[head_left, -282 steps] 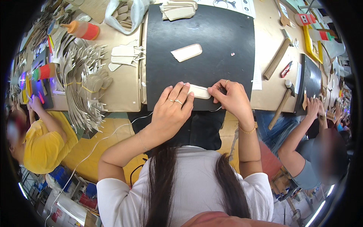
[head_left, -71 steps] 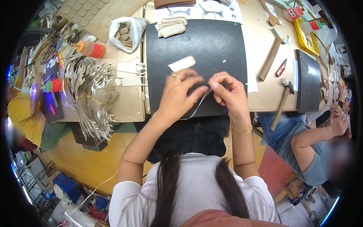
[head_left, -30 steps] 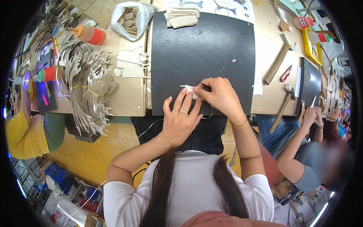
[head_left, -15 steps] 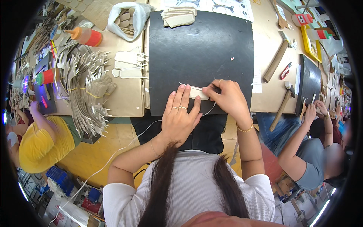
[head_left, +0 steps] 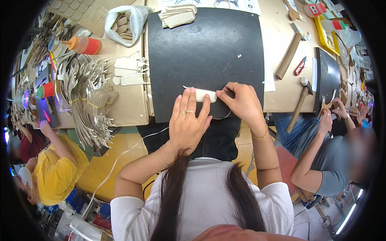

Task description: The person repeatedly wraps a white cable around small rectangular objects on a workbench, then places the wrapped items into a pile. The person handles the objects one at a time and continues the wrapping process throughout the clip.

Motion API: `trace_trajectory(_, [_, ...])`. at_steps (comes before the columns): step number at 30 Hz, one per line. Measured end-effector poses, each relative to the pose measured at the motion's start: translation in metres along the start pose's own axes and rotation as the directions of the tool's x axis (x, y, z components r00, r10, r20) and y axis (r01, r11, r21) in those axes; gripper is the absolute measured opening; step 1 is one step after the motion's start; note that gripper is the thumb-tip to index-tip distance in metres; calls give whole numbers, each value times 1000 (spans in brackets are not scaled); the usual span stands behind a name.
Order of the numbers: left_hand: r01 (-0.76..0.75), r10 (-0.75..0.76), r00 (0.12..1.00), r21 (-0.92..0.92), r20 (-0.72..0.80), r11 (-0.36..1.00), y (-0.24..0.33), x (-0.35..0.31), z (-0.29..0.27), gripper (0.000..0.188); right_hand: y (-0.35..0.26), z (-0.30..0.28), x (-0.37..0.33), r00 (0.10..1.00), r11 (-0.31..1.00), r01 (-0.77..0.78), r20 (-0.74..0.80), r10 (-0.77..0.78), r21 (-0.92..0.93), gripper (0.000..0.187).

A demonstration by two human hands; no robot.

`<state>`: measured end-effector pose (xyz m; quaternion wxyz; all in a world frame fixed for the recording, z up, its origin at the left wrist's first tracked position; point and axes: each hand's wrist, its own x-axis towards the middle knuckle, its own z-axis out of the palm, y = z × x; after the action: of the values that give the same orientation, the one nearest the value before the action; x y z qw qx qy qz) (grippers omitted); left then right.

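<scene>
A small pale leather tab (head_left: 196, 95), rounded at the right end, lies flat on the black work mat (head_left: 205, 44). A thin tip sticks out at its left end. My left hand (head_left: 188, 120) lies over it with fingers stretched out, fingertips pressing on its face. At the tab's right end my right hand (head_left: 241, 100) is closed, thumb and forefinger pinched at the edge. A white cord (head_left: 224, 117) comes out below that hand, passes behind my left hand and runs down to the lower left. The pinched spot itself is mostly hidden by the fingers.
Left of the mat lie finished-looking pale tabs (head_left: 130, 66), bundled strips (head_left: 78, 92), a glue bottle (head_left: 84, 45) and a plastic bag (head_left: 132, 22). Stacked tabs (head_left: 179, 16) sit at the mat's far edge. Hammers (head_left: 299, 104) and red snips (head_left: 300, 66) lie right; co-workers sit on both sides.
My right fingertips have drawn back to the tab's right edge, showing more of its end. My left hand stays on the tab. The whole view has shifted slightly.
</scene>
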<state>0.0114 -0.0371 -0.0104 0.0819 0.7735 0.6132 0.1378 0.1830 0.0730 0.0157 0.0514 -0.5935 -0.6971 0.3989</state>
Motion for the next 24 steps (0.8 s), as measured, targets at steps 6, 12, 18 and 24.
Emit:
trace_trajectory(6, [-37, 39, 999, 97, -17, 995, -3, 11, -1, 53, -2, 4, -1, 999, 997, 28, -37, -31, -78, 31])
trace_trajectory(12, [-58, 57, 998, 138, 15, 989, 0, 18, -11, 54, 5, 13, -22, 917, 953, 258, -272, -292, -156, 12])
trace_trajectory(18, [-57, 50, 997, 98, 65, 994, 0, 24, -15, 51, 25, 28, -44, 832, 882, 380, -314, -458, -279, 34])
trace_trajectory(24, [-79, 74, 996, 96, 58, 992, -2, 26, -16, 49, 29, 36, -51, 812, 835, 406, -273, -516, -373, 51])
